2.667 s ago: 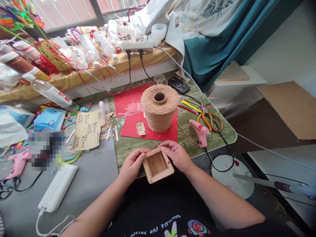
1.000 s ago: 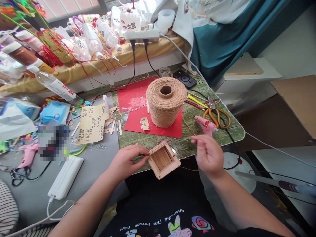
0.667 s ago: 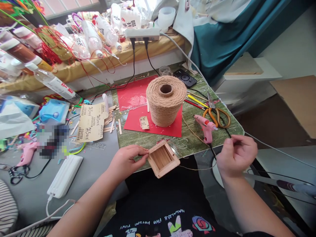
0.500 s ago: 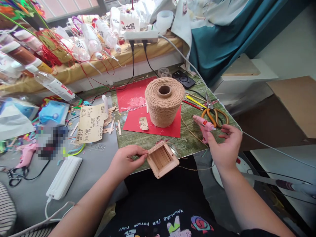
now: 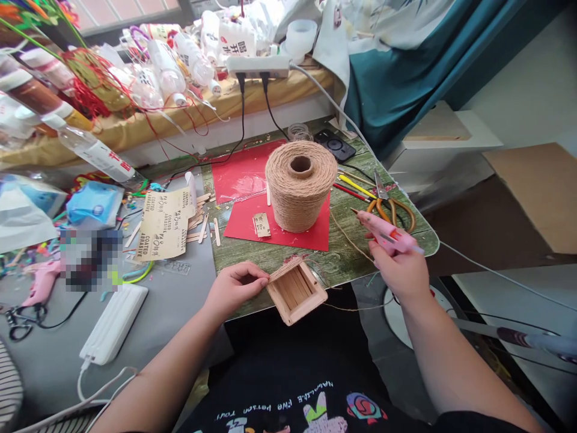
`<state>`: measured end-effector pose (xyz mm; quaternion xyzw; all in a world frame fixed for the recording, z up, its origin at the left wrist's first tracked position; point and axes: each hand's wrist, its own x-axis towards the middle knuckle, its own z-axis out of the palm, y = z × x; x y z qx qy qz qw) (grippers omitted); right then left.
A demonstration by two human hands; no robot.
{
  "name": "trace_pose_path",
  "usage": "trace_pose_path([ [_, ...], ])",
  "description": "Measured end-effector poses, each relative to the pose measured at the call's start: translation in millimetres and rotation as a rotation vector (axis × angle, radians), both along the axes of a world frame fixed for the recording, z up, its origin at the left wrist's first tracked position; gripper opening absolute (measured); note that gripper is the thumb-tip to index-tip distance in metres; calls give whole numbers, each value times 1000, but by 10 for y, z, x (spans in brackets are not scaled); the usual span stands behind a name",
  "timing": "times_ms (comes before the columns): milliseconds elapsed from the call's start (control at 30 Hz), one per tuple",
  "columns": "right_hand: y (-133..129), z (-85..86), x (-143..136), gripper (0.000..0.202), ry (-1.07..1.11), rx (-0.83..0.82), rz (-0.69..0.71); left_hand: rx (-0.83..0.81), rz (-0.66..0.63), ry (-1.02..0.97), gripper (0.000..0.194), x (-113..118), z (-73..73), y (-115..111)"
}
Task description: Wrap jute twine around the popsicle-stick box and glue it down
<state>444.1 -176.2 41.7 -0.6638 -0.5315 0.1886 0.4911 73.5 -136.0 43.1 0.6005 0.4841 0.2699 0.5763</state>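
Observation:
My left hand (image 5: 238, 285) pinches the upper left corner of a small open box made of wooden sticks (image 5: 297, 293), which is tilted at the table's front edge. Twine runs along the box's upper edge and trails off to the right. In my right hand (image 5: 402, 270) is a pink glue gun (image 5: 391, 234), its nozzle pointing up and to the left. Behind the box, a large spool of twine (image 5: 300, 186) stands upright on red paper (image 5: 288, 231).
Orange-handled pliers (image 5: 392, 210) and pens lie right of the spool. Sandpaper (image 5: 163, 225), wooden sticks, a white power bank (image 5: 114, 325) and a second pink glue gun (image 5: 42, 282) are on the left. A power strip (image 5: 258, 66) sits on the ledge behind.
My right hand has closed around the glue gun and turned it, so the nozzle now points up and left. My left hand and the box have hardly moved.

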Motion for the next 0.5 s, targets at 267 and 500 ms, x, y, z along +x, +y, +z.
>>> trace_pose_path([
  [267,-376,661,-550,18,54,-299,733,-19,10,-68,17,-4,-48,-3],
  [500,-263,763,-862,11,-79,-397,883,-28,10,-64,19,-14,-51,-6],
])
